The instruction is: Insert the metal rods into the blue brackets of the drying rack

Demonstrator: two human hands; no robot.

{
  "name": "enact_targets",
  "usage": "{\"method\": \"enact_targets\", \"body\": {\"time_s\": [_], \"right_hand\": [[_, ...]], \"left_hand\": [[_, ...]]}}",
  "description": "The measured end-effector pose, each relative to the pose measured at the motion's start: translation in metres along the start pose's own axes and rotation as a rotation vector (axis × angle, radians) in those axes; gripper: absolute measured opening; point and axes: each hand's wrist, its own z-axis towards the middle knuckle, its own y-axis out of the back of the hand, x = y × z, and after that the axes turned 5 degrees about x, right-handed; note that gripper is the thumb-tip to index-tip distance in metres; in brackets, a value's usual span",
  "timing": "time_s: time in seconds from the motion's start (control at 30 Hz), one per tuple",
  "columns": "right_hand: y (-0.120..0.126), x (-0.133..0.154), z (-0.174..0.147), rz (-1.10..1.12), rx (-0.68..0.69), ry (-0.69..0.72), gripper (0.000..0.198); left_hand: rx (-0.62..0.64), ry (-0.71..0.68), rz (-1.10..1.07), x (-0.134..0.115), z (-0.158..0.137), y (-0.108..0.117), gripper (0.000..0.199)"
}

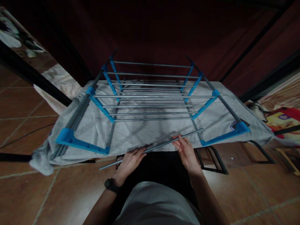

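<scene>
A thin grey metal rod (161, 144) slants across in front of my body, its right end higher in the view than its left. My left hand (131, 161), with a dark watch on the wrist, is closed around its left part. On its right part my right hand (184, 148) grips it between thumb and fingers. Just beyond lies a partly built rack (152, 96) of grey rods and blue plastic brackets. The nearest blue brackets, left (82, 144) and right (226, 135), have no rod running between them.
The rack rests on a grey cloth (145, 131) covering a low table. Loose rods (62, 150) lie at the cloth's left edge. A small dark card-like item (234, 125) lies by the right bracket. Black metal legs (217, 159) and a red-yellow bag (284, 123) are at right.
</scene>
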Motion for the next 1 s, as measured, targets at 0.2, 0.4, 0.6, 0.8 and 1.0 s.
{"method": "enact_targets", "body": {"time_s": [0.2,0.4,0.6,0.8,1.0], "right_hand": [[-0.006,0.001,-0.005,-0.014,0.028,0.020,0.019],[0.014,0.003,-0.003,-0.017,-0.038,0.038,0.017],[0.032,-0.012,-0.005,0.010,-0.091,-0.013,0.020],[0.040,-0.020,-0.007,0.021,-0.119,-0.030,0.025],[0.047,-0.021,-0.009,0.045,-0.141,-0.026,0.026]], "left_hand": [[-0.004,0.006,0.033,-0.002,-0.004,-0.003,0.043],[-0.030,0.013,0.038,0.001,-0.015,0.001,0.038],[0.010,0.034,0.051,0.004,-0.019,0.008,0.039],[0.007,-0.001,0.062,0.007,-0.015,0.008,0.040],[0.015,-0.017,0.059,0.008,-0.012,0.006,0.040]]}}
